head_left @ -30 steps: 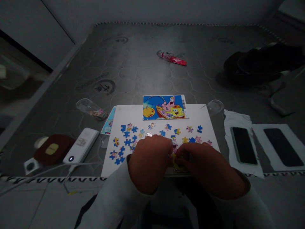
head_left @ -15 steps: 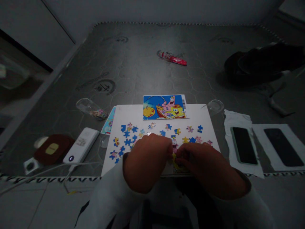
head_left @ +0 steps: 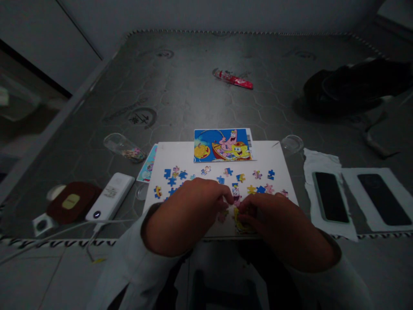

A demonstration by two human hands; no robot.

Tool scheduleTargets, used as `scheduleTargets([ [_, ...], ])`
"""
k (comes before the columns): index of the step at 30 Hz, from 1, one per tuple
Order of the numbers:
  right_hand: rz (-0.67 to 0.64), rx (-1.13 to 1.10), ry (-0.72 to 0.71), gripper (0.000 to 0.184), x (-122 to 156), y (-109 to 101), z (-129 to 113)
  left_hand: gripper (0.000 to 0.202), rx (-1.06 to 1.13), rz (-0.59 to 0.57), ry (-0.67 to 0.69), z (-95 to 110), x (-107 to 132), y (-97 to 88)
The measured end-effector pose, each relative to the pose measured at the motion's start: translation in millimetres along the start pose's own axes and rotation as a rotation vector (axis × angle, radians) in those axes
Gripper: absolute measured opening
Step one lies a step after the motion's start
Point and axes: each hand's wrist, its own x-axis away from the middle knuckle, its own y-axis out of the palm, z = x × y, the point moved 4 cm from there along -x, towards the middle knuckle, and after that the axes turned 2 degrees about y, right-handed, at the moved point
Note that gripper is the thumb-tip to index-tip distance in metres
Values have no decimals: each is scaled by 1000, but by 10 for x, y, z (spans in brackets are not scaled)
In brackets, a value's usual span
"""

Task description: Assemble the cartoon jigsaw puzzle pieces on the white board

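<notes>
My left hand (head_left: 190, 211) and my right hand (head_left: 274, 221) rest close together on the near part of a white board (head_left: 277, 159). Both have curled fingers meeting over a small joined cluster of puzzle pieces (head_left: 237, 215) with yellow and pink print. My left fingertips pinch at a piece beside that cluster; my right fingers press on its yellow part. Several loose blue, pink and yellow puzzle pieces (head_left: 254, 174) lie scattered across the board beyond my hands. A cartoon reference picture (head_left: 222, 144) lies at the board's far edge.
Left of the board lie a white power bank (head_left: 109, 197) with a cable, a dark red case (head_left: 71, 202) and a clear plastic tube (head_left: 124, 147). Two phones (head_left: 329, 196) on white paper sit at the right. A red wrapper (head_left: 232, 79) and a dark bag (head_left: 348, 88) lie farther back.
My left forearm has swung outward to the left, and the hand has turned so its fingertips point right toward the cluster. My right hand has stayed in place.
</notes>
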Motion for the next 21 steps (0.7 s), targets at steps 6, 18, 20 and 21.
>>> scheduleTargets([
  [6, 10, 8, -37, 10, 2, -4, 0, 23, 48, 16, 30, -11, 17, 27],
  [18, -5, -14, -32, 9, -5, 3, 18, 13, 31, 28, -14, 99, 52, 65],
  [20, 13, -7, -49, 8, -1, 0, 15, 13, 13, 10, -33, 83, 36, 82],
  [21, 19, -5, -56, 8, 0, -1, 13, 14, 5, 7, -29, 76, 27, 88],
])
